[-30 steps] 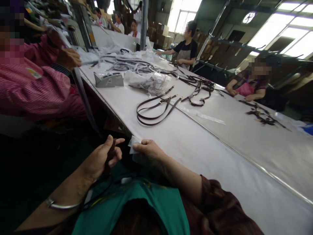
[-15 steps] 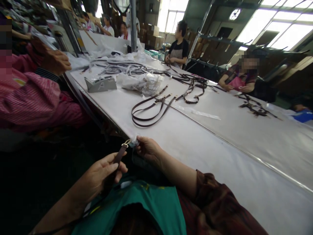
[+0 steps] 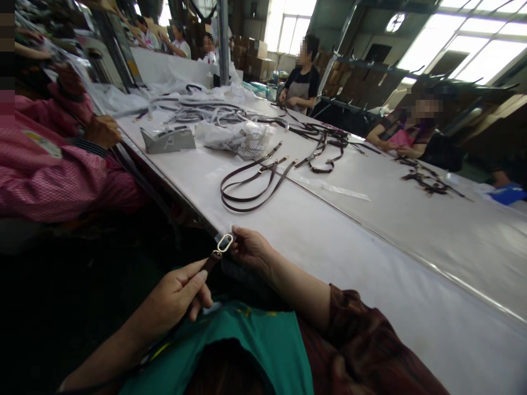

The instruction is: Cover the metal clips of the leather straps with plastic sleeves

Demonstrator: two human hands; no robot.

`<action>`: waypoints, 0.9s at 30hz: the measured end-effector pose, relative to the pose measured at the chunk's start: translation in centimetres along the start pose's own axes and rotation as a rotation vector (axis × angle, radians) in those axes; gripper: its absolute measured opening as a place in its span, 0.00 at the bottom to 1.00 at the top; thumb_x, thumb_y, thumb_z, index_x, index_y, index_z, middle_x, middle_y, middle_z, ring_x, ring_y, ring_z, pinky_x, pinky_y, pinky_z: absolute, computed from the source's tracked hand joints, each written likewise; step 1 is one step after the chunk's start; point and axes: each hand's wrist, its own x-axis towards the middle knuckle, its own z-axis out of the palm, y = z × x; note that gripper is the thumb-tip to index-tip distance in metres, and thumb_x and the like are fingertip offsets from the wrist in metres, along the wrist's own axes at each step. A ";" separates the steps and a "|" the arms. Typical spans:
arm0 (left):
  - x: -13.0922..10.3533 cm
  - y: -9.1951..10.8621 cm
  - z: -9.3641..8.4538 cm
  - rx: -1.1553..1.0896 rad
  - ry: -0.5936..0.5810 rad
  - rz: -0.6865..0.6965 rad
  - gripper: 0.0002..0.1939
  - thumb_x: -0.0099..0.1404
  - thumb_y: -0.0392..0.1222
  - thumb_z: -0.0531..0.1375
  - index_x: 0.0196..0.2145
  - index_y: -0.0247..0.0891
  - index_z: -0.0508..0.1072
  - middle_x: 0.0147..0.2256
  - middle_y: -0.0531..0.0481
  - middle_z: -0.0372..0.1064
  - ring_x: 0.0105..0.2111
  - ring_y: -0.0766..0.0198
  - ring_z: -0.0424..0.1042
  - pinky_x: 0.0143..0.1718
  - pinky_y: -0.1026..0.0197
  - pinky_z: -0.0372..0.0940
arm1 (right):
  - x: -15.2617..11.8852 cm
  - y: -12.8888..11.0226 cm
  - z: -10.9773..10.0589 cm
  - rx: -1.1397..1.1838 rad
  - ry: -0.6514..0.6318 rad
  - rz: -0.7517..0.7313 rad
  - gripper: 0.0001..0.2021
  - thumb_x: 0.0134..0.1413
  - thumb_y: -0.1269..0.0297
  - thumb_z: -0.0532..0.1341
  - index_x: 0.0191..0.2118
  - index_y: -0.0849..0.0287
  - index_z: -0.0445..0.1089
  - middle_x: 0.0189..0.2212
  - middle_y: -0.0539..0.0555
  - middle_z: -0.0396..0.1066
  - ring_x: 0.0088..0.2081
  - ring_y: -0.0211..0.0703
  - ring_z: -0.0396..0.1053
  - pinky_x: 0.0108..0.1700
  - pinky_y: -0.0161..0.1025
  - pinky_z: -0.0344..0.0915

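A dark brown strap is pinched between the thumb and fingers of my left hand. From its end a gold oval metal ring sticks out toward my right hand. My right hand is closed at the table's near edge, its fingertips beside the ring on a small piece that looks like clear plastic. Whether those fingertips also touch the ring is hard to tell. Beyond my hands, a looped brown strap with gold clasps lies on the white table.
Farther back on the table are a grey holder, a clear plastic bag and a tangle of dark straps. A person in pink sleeves is close on the left. Other people are across the table.
The strap end in my left hand has turned, so its gold ring now faces me and lies closer to my right hand. The neighbour's hand at left has moved lower.
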 end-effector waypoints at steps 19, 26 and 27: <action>1.7 0.1 0.6 0.179 0.139 0.016 0.23 0.69 0.56 0.50 0.48 0.36 0.69 0.28 0.50 0.76 0.16 0.67 0.67 0.18 0.65 0.60 | -0.7 2.2 0.4 -0.288 -0.147 -0.158 0.18 0.50 0.53 0.70 0.26 0.64 0.69 0.17 0.50 0.64 0.19 0.33 0.57 0.21 0.32 0.53; 2.6 0.7 1.0 0.058 0.155 -0.005 0.19 0.68 0.55 0.50 0.38 0.35 0.70 0.25 0.48 0.75 0.15 0.68 0.65 0.17 0.66 0.57 | -1.7 3.6 0.2 -0.543 -0.193 -0.274 0.23 0.49 0.45 0.69 0.23 0.62 0.69 0.17 0.48 0.62 0.19 0.33 0.55 0.21 0.34 0.47; 2.6 0.7 1.0 0.040 0.156 -0.003 0.20 0.69 0.55 0.51 0.38 0.35 0.70 0.24 0.48 0.75 0.14 0.68 0.65 0.17 0.66 0.57 | -1.9 3.6 0.3 -0.559 -0.190 -0.284 0.22 0.49 0.46 0.69 0.23 0.62 0.69 0.17 0.48 0.62 0.19 0.33 0.55 0.22 0.34 0.47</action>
